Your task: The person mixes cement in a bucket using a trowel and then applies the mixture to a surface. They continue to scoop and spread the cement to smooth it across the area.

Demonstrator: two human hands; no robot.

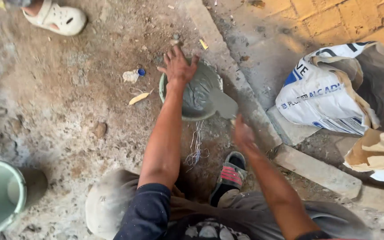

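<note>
Left hand [178, 66] on mortar bowl [201, 95], right hand [243, 133] gripping trowel [224, 104]

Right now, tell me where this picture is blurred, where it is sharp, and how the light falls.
Head view: the right hand is smeared by motion blur, as is the trowel at it; the left hand on the mortar pan is sharper. Warm sunlight hits the brick paving top right; the dirt ground lies in soft, even shade. The torn cement sack shows no harsh glare.
</note>
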